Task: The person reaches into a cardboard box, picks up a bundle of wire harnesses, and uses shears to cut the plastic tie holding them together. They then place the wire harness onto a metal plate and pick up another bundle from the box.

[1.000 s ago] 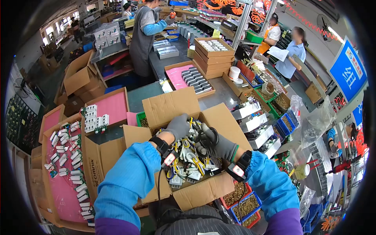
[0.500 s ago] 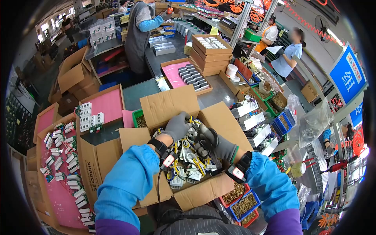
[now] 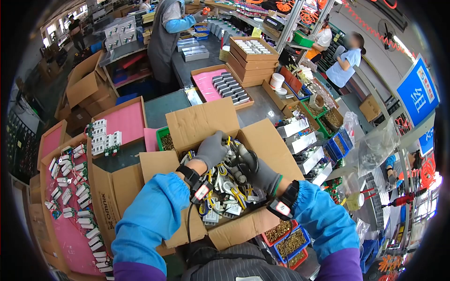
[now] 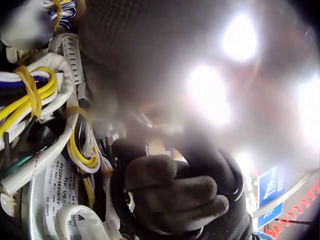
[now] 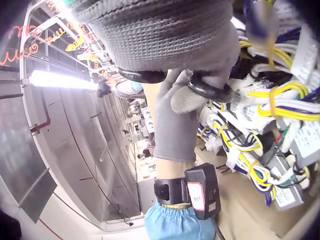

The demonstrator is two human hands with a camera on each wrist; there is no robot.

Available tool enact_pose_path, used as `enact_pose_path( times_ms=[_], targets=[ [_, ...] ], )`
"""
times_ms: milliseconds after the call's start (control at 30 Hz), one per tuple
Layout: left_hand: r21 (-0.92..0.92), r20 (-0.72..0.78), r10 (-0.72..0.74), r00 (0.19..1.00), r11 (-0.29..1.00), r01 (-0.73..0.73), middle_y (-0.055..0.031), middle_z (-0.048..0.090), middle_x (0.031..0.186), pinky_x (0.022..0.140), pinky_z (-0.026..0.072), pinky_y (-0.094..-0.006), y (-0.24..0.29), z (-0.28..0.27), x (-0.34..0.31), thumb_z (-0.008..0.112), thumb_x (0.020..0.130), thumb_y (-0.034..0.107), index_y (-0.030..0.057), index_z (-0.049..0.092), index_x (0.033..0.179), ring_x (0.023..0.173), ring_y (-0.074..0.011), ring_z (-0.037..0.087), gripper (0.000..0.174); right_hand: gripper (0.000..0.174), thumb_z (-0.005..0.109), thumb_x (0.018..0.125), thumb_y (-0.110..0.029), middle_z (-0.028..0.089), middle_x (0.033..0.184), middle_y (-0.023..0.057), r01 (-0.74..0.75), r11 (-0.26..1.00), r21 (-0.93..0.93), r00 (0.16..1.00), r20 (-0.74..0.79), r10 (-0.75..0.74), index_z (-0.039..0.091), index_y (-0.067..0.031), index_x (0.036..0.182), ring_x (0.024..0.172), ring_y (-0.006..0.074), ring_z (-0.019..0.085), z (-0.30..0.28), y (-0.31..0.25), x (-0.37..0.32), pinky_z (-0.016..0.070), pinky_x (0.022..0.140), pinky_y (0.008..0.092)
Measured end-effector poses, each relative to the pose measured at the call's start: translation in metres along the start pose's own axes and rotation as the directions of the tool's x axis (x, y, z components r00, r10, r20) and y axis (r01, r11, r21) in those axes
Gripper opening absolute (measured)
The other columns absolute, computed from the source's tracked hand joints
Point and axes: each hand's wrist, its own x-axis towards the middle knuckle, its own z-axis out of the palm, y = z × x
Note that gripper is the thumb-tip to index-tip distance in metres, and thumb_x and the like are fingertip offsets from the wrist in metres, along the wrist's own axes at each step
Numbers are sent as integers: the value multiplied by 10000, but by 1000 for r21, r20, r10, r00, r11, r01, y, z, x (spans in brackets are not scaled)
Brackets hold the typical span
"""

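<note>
Both hands wear grey gloves and work over an open cardboard box (image 3: 201,125) filled with white modules (image 3: 230,208) and bundled yellow, white and blue wires (image 4: 40,92). Over the box's back left part is the left hand (image 3: 212,150), fingers reaching down among the wires; its grip is hidden. Close beside it, the right hand (image 3: 263,176) curls its fingers near a glossy black loop (image 5: 210,90), apparently within its grip. In the left wrist view, the right hand's curled fingers (image 4: 175,195) show beside the black loop; blur hides much of the rest.
Pink-lined trays (image 3: 75,241) with white modules stand at left. Another tray (image 3: 206,86) and stacked boxes (image 3: 251,70) are behind. Metal-cased units (image 3: 302,143) and small-parts bins (image 3: 290,246) lie at right. People work in the background.
The right hand's thumb has drawn down from its raised position and the hand has shifted slightly. The left hand stays over the same part of the box. The head view has turned slightly.
</note>
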Motion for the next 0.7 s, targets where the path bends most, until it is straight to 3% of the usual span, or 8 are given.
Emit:
enact_pose_path(
  times_ms=[33,300,367,467,500,533,633,700],
  targets=[
    [30,-22,19,1000,999,-18,-188,714,968,754,562,-358,1,-1,-1,647,896,61,-22,591,1193,827,-244,718,313,598,483,978,-678,577,745,23,58,995,-75,998,-29,-61,555,-92,1068,571,85,491,3,1,3,411,516,234],
    [-71,-60,38,998,997,-42,-175,709,945,784,550,-360,10,-3,-5,709,850,89,-24,606,1168,871,-245,703,353,491,555,991,-581,538,727,-7,151,986,70,979,-146,-140,537,-109,1124,501,84,481,24,19,9,395,440,230],
    [-107,-68,39,997,993,-46,-173,708,942,781,549,-355,16,-5,-5,716,842,91,-28,605,1163,866,-236,699,359,601,460,1002,-650,527,765,4,169,982,-83,946,-266,-186,523,-75,1167,554,65,470,35,15,0,388,468,220],
    [-240,-99,26,995,970,-49,-183,728,960,810,557,-384,16,-2,-4,756,788,152,-6,654,1121,885,-292,718,382,583,456,1015,-624,553,807,22,199,969,-145,935,-268,-232,509,-71,1193,563,69,483,37,15,-6,399,477,215],
    [-269,-104,31,994,961,-58,-173,731,961,806,556,-375,14,1,-3,751,796,155,-10,660,1114,878,-273,716,370,576,455,1019,-617,559,809,26,208,963,-174,925,-286,-252,510,-69,1191,564,73,487,39,15,-7,401,479,214],
    [-299,-109,36,993,952,-68,-163,734,963,802,556,-366,13,3,-1,746,804,158,-14,667,1108,870,-255,713,358,425,575,1010,-497,552,750,26,250,964,-95,921,-285,-267,505,-95,1128,502,105,518,36,16,-6,409,423,247],
    [-418,-100,-34,994,908,-11,-178,735,969,802,553,-365,14,7,2,718,827,151,-21,673,1109,867,-254,711,334,444,575,1006,-511,567,776,36,267,940,-213,902,-288,-321,507,-90,1130,524,99,525,34,18,-13,420,437,247],
    [-276,-160,151,976,942,-191,-104,708,913,691,525,-309,7,14,4,656,880,115,-57,682,1048,787,-142,639,241,479,565,1005,-537,580,786,44,288,925,-247,895,-275,-352,514,-80,1141,547,95,534,30,16,-17,423,449,243]
  ],
)
